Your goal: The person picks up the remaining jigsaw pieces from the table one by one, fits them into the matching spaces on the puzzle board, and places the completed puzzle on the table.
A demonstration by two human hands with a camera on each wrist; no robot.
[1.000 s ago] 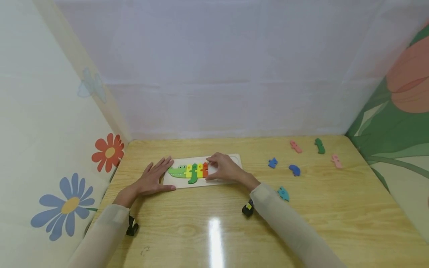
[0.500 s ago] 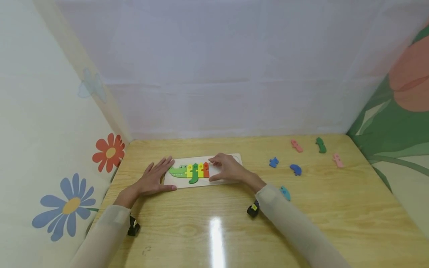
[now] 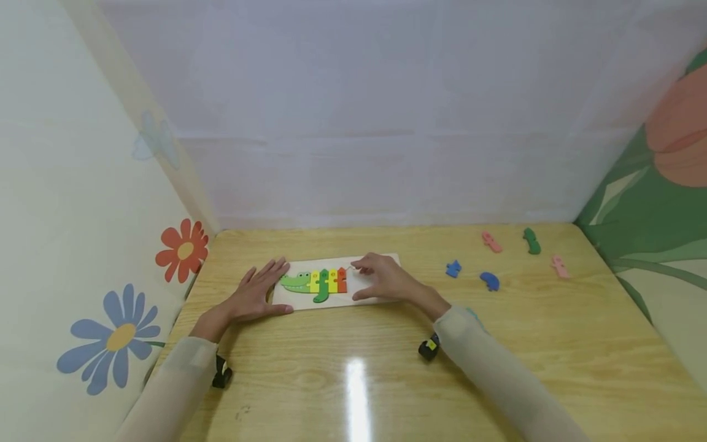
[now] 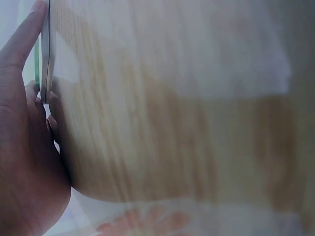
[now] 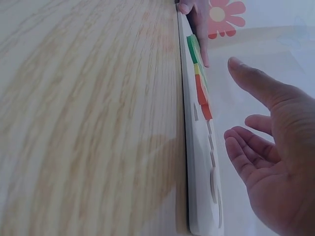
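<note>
And the right hand [image 3: 389,277] has slid right along the board [image 3: 338,300], away from the orange piece [image 3: 342,280] its thumb and fingertips were touching a second ago; its sleeve has moved too, now covering most of a teal piece [image 3: 475,316]. From the left, then: a blue flower [image 3: 113,337] and a red flower [image 3: 185,250] on the wall; next the left hand [image 3: 254,294], fingers spread over the board's left end, thumb along the near edge. The board lies flat on the table [image 3: 298,368]; set on it in a row, a green crocodile head [image 3: 295,282], a yellow piece [image 3: 314,281], a green piece with a leg [image 3: 321,294], a second yellow piece [image 3: 332,281], then the orange one; just beside that comes the right hand, thumb and fingers parted, bare board between them in the head view; the right wrist view has it clear of the surface. On rightward to the loose pieces, all on the table: light blue [image 3: 453,268], the half-hidden teal, dark blue [image 3: 489,281], pink [image 3: 491,242], dark green [image 3: 532,240], and pink again [image 3: 560,266] at the far right.
</note>
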